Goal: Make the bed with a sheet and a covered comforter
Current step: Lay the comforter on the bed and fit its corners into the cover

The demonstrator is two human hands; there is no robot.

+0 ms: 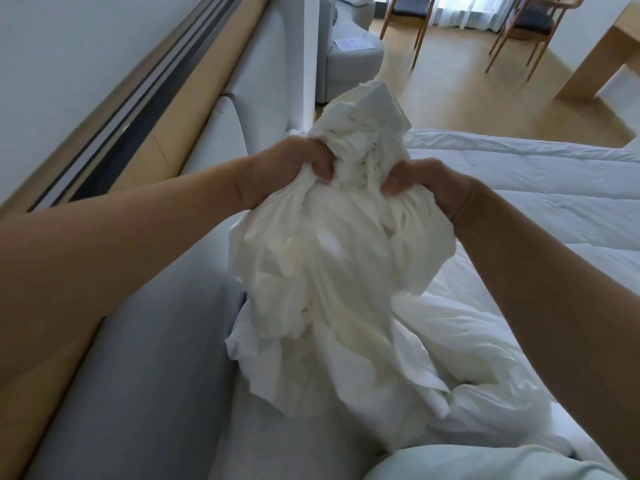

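Note:
A bunched white duvet cover (332,258) hangs in front of me, gathered into thick folds. My left hand (291,171) grips the gathered cloth on its left side and my right hand (426,188) grips it on the right, both fists closed round the fabric. The top of the bunch sticks up above my hands. Its lower end trails down onto the bed. A white quilted comforter (526,188) lies spread over the bed to the right.
A grey padded headboard (242,109) runs along the left, under a wooden wall ledge. A grey armchair (353,60) with a paper on it stands beyond the bed. Wooden chairs (519,32) and a wooden desk stand on the wood floor further back.

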